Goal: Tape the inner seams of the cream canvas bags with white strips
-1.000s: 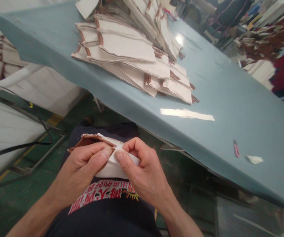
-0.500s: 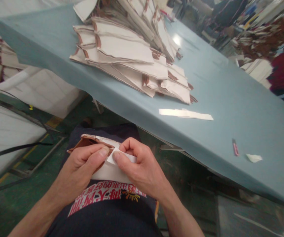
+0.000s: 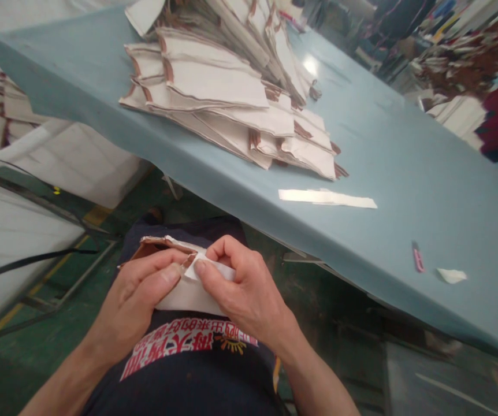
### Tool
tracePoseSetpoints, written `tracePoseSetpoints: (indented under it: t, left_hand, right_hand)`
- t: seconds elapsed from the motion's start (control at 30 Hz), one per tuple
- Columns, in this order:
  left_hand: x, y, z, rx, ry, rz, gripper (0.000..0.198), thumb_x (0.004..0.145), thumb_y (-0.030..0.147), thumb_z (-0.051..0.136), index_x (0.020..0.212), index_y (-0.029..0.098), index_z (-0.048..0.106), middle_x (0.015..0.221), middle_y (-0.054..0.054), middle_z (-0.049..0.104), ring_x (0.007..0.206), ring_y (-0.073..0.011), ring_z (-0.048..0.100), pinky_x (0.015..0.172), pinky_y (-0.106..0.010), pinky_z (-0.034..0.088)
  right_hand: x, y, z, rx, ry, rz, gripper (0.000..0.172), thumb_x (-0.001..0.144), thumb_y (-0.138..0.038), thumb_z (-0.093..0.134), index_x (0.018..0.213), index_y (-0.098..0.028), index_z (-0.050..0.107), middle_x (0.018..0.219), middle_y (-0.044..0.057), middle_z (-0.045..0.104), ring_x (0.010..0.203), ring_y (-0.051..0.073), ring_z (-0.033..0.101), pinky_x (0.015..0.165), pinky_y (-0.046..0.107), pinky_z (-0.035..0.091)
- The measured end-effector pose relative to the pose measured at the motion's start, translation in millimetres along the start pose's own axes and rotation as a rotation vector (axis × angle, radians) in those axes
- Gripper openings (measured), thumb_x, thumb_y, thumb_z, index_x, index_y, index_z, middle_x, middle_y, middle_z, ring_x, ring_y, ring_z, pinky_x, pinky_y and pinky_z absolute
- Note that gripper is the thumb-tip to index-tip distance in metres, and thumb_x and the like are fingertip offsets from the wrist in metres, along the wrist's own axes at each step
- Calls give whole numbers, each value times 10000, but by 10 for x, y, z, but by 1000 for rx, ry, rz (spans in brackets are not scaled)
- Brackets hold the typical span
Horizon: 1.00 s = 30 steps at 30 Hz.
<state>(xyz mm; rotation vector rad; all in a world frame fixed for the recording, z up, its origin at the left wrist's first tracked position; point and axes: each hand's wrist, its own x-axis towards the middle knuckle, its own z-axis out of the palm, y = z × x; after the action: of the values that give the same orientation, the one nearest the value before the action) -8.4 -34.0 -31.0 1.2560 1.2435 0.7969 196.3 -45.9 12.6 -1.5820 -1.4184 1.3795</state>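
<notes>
Both hands work over my lap, below the table's near edge. My left hand [image 3: 138, 297] pinches a brown-and-white cut piece [image 3: 175, 294], thumb on top near its edge. My right hand [image 3: 236, 289] is closed on the same piece, thumb and forefinger nipping a white paper strip [image 3: 214, 270] at its upper edge, right beside the left thumb. The piece's brown side [image 3: 145, 250] shows at the left, its white side below the fingers.
A blue-grey table [image 3: 405, 173] slants across the view. On it lie a big heap of white, brown-edged cut pieces [image 3: 231, 92], a loose white strip [image 3: 327, 198], a small pink tag [image 3: 417, 257] and a white scrap [image 3: 451, 275]. White bags and a metal frame stand left.
The two thumbs have drawn closer together on the piece's upper edge, and the piece has sunk slightly toward my lap. The view has shifted a little.
</notes>
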Motion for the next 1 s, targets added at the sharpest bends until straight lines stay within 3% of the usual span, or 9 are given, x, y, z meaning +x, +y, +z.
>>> tracePoseSetpoints:
  t: [0.1, 0.27, 0.47, 0.6, 0.8, 1.0]
  left_hand:
    - [-34, 79, 41, -5, -82, -9, 303, 929, 484, 770, 835, 205, 841, 814, -35, 830, 690, -208, 688, 615, -254, 519]
    - [-62, 257, 149, 19, 51, -10, 304, 902, 471, 756, 744, 213, 783, 714, 12, 758, 647, -164, 613, 619, -245, 464]
    - [-39, 120, 73, 146, 55, 107, 295, 945, 407, 675, 743, 231, 798, 643, 28, 702, 559, -161, 586, 514, -243, 431]
    - [-115, 164, 69, 208, 57, 71, 267, 917, 366, 641, 727, 234, 776, 632, 44, 699, 531, -152, 584, 497, -239, 422]
    - [-308, 360, 269, 183, 260, -14, 330, 955, 383, 564, 752, 226, 771, 638, 64, 667, 571, -135, 567, 573, -245, 441]
    - [-326, 150, 189, 200, 224, 63, 318, 974, 341, 575, 793, 218, 805, 657, 49, 695, 567, -144, 604, 544, -242, 444]
  right_hand:
    - [-15, 6, 12, -31, 32, -21, 243, 994, -436, 664, 840, -274, 568, 655, -61, 572, 576, 144, 461, 615, 298, 298]
    - [-18, 35, 36, -63, 56, -55, 250, 999, -443, 652, 844, -280, 542, 628, -68, 542, 558, 147, 443, 642, 320, 288]
    - [-5, 59, 87, -50, 41, -50, 240, 985, -441, 637, 847, -280, 526, 620, -73, 501, 569, 152, 424, 658, 318, 286]
    - [-19, 64, 165, -26, 14, -29, 253, 999, -457, 630, 851, -273, 541, 647, -60, 536, 592, 155, 456, 664, 316, 285]
    - [-32, 60, 281, -30, 14, 15, 240, 994, -461, 579, 855, -271, 534, 668, -48, 552, 609, 161, 482, 659, 316, 287]
    - [-9, 73, 307, 29, -24, 63, 247, 958, -417, 602, 784, -262, 521, 715, -36, 568, 687, 162, 525, 649, 295, 321]
